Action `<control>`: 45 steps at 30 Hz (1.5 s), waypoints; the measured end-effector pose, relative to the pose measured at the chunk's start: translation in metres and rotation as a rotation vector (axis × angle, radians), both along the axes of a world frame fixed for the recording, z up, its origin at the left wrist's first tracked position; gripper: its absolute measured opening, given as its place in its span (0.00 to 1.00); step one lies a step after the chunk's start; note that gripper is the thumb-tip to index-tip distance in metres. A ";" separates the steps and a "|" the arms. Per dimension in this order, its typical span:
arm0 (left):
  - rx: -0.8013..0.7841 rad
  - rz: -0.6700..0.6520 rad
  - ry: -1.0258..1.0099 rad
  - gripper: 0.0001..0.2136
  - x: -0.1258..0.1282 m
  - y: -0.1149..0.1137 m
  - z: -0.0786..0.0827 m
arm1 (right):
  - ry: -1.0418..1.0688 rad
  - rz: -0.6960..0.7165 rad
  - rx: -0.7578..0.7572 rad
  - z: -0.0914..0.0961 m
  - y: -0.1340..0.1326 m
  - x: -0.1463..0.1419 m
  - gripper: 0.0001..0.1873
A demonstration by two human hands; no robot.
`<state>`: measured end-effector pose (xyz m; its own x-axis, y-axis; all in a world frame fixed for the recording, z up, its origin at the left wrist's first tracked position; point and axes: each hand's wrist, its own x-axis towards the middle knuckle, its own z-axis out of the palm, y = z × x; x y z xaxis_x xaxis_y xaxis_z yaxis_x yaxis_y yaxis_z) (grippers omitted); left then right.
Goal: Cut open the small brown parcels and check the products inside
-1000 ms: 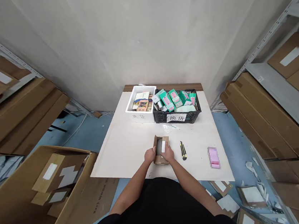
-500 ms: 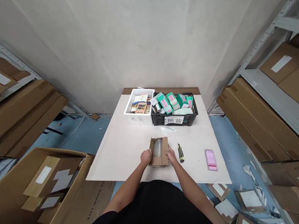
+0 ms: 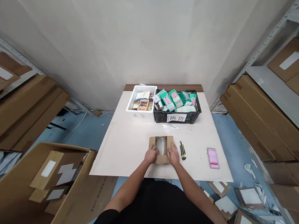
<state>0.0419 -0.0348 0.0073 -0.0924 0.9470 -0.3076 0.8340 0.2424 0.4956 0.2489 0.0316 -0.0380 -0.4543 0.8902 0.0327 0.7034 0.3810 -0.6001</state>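
A small brown cardboard box [image 3: 161, 148] lies on the white table [image 3: 123, 148] near its front edge, its flaps spread open. Inside it shows something pale and shiny [image 3: 161, 146] that I cannot name. My left hand [image 3: 150, 155] grips the box's left side, fingers curled on the cardboard. My right hand [image 3: 173, 153] rests on the right flap and presses it outward. A yellow-and-black utility knife [image 3: 183, 150] lies just to the right of that hand.
At the back of the table stand a white bin [image 3: 141, 102] and a black crate [image 3: 177, 106] of teal boxes. A pink item [image 3: 213, 158] lies at the right. A large open carton [image 3: 35, 185] stands at lower left; shelves of cartons line both sides.
The box's flaps have been spread apart and its pale contents now show. A white label on top a second ago is gone from sight. Both hands stayed on the box's sides.
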 end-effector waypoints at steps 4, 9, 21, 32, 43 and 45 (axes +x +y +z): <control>-0.023 -0.103 -0.133 0.10 -0.004 -0.011 0.003 | -0.272 0.028 -0.014 0.025 0.017 -0.010 0.17; 0.030 -0.115 -0.226 0.11 -0.003 -0.037 -0.003 | -0.496 0.164 -0.045 0.042 0.035 -0.028 0.19; 0.054 0.203 -0.063 0.13 0.036 -0.059 -0.006 | -0.330 0.366 -0.343 0.000 0.031 -0.078 0.24; -0.003 0.194 -0.094 0.06 0.033 -0.056 -0.007 | -0.310 0.112 -0.455 -0.056 0.060 -0.124 0.58; -0.116 0.178 -0.061 0.07 0.025 -0.039 -0.004 | -0.227 0.233 -0.421 -0.015 0.064 -0.109 0.19; -0.112 0.161 -0.016 0.07 0.022 -0.033 -0.002 | -0.181 0.257 -0.375 0.004 0.078 -0.106 0.15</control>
<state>0.0635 -0.0675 0.0049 -0.2344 0.8799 -0.4133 0.7723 0.4268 0.4705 0.1428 0.1093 -0.0337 -0.6301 0.6837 -0.3682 0.7203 0.3373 -0.6062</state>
